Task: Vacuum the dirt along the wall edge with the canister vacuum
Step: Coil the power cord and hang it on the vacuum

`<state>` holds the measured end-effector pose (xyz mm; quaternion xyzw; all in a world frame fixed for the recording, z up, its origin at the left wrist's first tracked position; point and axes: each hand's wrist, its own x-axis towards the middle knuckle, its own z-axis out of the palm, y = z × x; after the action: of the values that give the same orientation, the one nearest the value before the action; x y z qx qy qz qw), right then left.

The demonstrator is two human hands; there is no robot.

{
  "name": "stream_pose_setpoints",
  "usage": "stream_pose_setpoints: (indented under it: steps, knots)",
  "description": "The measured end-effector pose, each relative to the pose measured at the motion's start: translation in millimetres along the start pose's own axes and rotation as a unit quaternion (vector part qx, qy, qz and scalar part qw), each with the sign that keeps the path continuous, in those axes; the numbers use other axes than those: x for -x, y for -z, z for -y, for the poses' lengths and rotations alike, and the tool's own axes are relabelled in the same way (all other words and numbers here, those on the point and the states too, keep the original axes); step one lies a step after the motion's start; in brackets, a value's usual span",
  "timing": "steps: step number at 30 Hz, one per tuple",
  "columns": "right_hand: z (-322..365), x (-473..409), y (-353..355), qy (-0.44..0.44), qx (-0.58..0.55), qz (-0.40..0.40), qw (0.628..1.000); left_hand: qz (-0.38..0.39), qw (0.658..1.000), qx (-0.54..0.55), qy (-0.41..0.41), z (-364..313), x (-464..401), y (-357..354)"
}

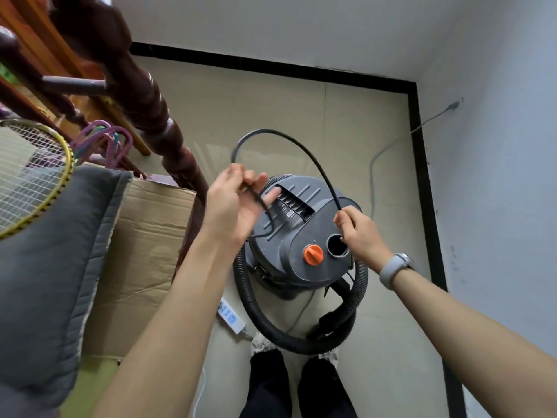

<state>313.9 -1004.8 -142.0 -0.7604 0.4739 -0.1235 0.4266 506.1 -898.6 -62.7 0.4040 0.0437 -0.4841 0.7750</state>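
A grey canister vacuum (304, 224) with an orange knob (313, 254) stands on the tiled floor below me, its black ribbed hose (262, 321) looped around its base. A thin black power cord (301, 147) arcs above the canister between my hands. My left hand (238, 203) grips one part of the cord, with blurred fingers curled round it. My right hand (357, 229), with a grey watch on the wrist, pinches the cord's other part over the canister's round port (337, 246).
A white power strip (231, 315) lies on the floor left of the hose. A cardboard box (141, 257), a grey cushion (51, 267), a racket and a dark wooden post (156, 116) crowd the left. Black skirting (422, 176) lines the white walls; a grey cable (388, 149) runs down the right wall.
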Motion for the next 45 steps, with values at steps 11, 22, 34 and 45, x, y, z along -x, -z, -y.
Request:
stream_pose_setpoints:
  steps: [11,22,34,45]
  knots:
    - [10,9,1,0.032,-0.075,-0.006,0.997,0.020,0.994,-0.058,0.086,-21,7,-28]
    - [49,58,-45,-0.044,-0.245,0.235,0.940,-0.178,0.957,-0.218,0.070,35,16,82]
    - [6,50,-149,0.075,0.191,0.398,0.894,-0.077,0.633,-0.721,-0.269,5,18,121]
    - [7,-25,-100,0.051,0.194,0.387,0.900,-0.146,0.915,-0.368,-0.077,21,6,132]
